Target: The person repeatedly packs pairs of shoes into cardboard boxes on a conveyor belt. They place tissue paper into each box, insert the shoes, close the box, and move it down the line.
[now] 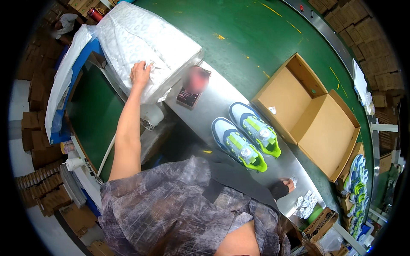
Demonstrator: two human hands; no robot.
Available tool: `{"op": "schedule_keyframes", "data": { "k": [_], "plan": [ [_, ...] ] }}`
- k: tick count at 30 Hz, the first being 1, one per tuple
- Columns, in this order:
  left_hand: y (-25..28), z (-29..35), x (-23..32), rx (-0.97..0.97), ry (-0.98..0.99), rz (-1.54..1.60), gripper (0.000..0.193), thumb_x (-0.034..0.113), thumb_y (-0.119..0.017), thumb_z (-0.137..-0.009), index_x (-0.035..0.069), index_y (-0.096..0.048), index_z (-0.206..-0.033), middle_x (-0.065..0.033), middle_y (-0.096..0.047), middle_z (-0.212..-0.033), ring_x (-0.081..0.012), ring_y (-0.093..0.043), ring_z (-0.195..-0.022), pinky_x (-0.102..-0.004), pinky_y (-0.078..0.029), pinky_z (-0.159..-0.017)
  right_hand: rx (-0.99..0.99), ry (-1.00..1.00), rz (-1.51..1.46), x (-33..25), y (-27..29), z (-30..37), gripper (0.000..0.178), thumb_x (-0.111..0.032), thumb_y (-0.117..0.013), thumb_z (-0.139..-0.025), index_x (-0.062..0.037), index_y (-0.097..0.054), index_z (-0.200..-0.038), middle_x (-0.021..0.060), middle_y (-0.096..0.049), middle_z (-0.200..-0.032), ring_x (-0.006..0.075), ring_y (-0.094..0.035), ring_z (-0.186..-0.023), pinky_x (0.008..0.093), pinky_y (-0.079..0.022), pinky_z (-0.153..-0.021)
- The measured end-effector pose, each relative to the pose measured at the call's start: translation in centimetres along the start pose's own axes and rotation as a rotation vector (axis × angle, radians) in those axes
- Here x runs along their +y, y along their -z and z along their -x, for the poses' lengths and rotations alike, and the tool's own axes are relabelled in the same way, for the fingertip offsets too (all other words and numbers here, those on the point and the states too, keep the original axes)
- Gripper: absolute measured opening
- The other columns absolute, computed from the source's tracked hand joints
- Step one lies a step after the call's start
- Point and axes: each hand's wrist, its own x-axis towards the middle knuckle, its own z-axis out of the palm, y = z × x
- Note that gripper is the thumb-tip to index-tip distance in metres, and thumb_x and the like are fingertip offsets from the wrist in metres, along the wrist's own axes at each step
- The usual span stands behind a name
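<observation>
Grey patterned clothing (166, 207) fills the lower centre, while at upper left the fingers of the left hand (140, 75) seem closed on white paper (147, 36), probably for taking one sheet, which next calls for gentle peeling, and the right hand's (291, 184) grip, at lower right, cannot be told.

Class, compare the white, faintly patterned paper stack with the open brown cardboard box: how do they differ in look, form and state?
Colour: the paper stack is white with a faint pattern, while the cardboard box is brown.
Form: the paper stack shows a broad, slightly crumpled top; the cardboard box is hollow, its lid folded back.
Contact: the person's left hand touches the paper stack; no hand touches the cardboard box.
Shared: both are roughly rectangular.
</observation>
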Motion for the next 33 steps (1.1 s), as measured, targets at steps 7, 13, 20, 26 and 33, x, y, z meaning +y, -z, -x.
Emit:
{"op": "schedule_keyframes", "data": {
  "k": [7, 13, 20, 26, 33],
  "plan": [
    [7.3, -3.5, -0.3, 0.137, -0.152, 0.256, 0.023, 0.027, -0.049, -0.085, 0.005, -0.057, -0.085, -0.0172, -0.058, -0.075, -0.0333, -0.057, -0.069, -0.0373, -0.044, -0.062, 0.009, 0.306, 0.122, -5.1, 3.1, -1.4, 0.024, -0.006, -0.052, -0.079, -0.0025, -0.054, -0.103, 0.0170, -0.044, -0.118, 0.0306, -0.047, -0.105, 0.0373, -0.037, -0.089],
    [19.3, -2.6, 14.2, -0.160, -0.302, 1.395, 0.027, 0.023, -0.040, -0.091, -0.001, -0.051, -0.097, -0.0061, -0.062, -0.075, -0.0155, -0.063, -0.072, -0.0255, -0.051, -0.055, -0.037, 0.577, -0.249, -17.5, 7.8, -5.6, 0.027, -0.004, -0.055, -0.079, -0.0006, -0.052, -0.106, 0.0160, -0.046, -0.117, 0.0273, -0.051, -0.101, 0.0345, -0.041, -0.085],
    [19.8, 6.5, 35.4, -0.867, -0.460, 1.556, 0.022, 0.018, -0.044, -0.090, -0.003, -0.044, -0.099, -0.0121, -0.059, -0.086, -0.0164, -0.061, -0.076, -0.0272, -0.052, -0.062, -0.842, 0.398, -1.080, -36.0, 10.3, -4.7, 0.058, -0.016, -0.063, -0.072, 0.0014, -0.039, -0.122, 0.0124, -0.059, -0.094, 0.0211, -0.058, -0.078, 0.0314, -0.044, -0.070],
    [16.1, 11.3, 44.7, -0.488, -0.892, 1.407, 0.044, 0.025, -0.058, -0.083, -0.008, -0.045, -0.110, -0.0211, -0.054, -0.101, -0.0290, -0.055, -0.094, -0.0351, -0.045, -0.078, -0.544, 0.138, -1.233, -31.4, 3.5, -15.6, 0.014, -0.012, -0.047, -0.087, -0.0055, -0.056, -0.079, 0.0009, -0.055, -0.075, 0.0092, -0.051, -0.069, 0.0248, -0.041, -0.059],
    [5.8, 11.6, 40.4, -0.282, -1.237, 0.365, 0.057, 0.047, -0.052, -0.080, 0.005, -0.047, -0.118, -0.0219, -0.038, -0.127, -0.0339, -0.027, -0.125, -0.0562, -0.017, -0.099, 0.270, -0.529, -1.448, -13.6, 8.3, -27.9, 0.009, -0.014, -0.060, -0.079, -0.0065, -0.057, -0.083, -0.0005, -0.058, -0.071, 0.0091, -0.054, -0.058, 0.0205, -0.046, -0.053]
  ]
}}
